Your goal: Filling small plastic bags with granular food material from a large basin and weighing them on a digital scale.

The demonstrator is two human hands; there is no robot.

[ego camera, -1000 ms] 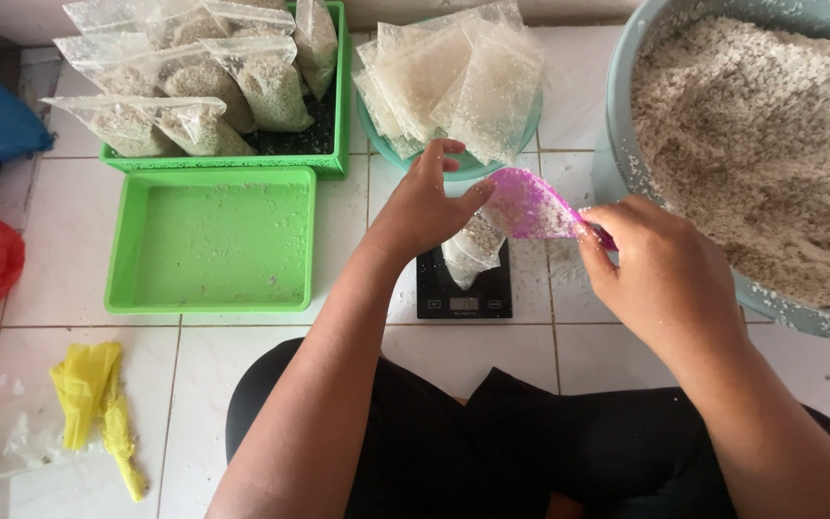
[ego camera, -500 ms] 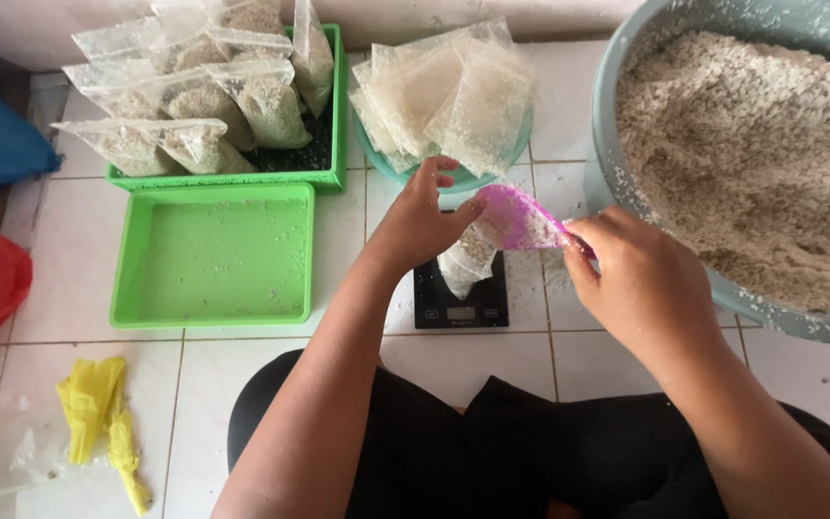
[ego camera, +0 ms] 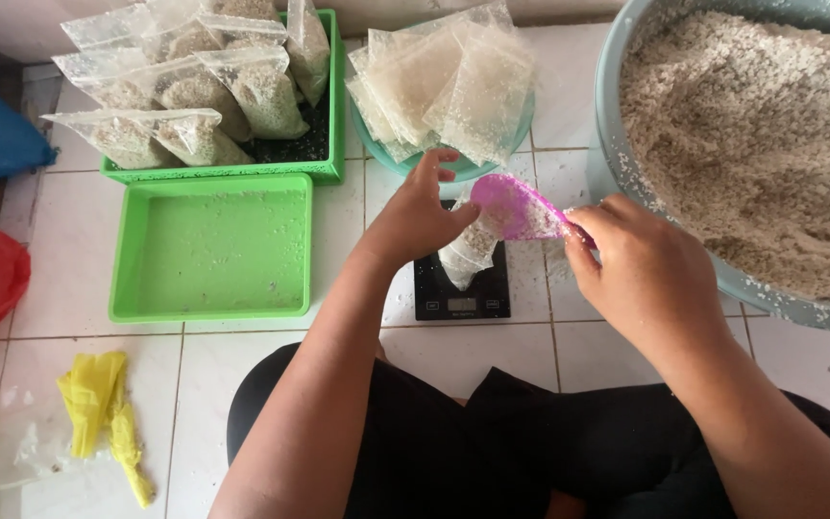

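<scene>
**Grain going into a small bag on the scale**

Hands are meeting at the middle of the frame, over the black scale (ego camera: 461, 288). Your left hand (ego camera: 415, 219) is pinching the mouth of a small clear bag (ego camera: 465, 258) that is hanging onto the scale's platform. Your right hand (ego camera: 647, 274) is closing around the handle of a pink scoop (ego camera: 513, 208), and you are tipping its lip against the bag's opening.

Spilling looks like the main risk here: the bag's mouth is narrow and held from one side only, so grain could be sliding past it onto the white tiles. Pressing down with your left hand could also be upsetting the reading. Whether the display is showing anything, I cannot tell.

You are sitting with the big grey tub (ego camera: 607, 144) of grain at upper right, just beside your right wrist. Empty bags are lying in a teal bowl (ego camera: 521, 130) above the scale, and filled bags (ego camera: 194, 86) are stacking up in a green tray (ego camera: 330, 115) at upper left, with an empty green tray (ego camera: 208, 248) below it.
</scene>
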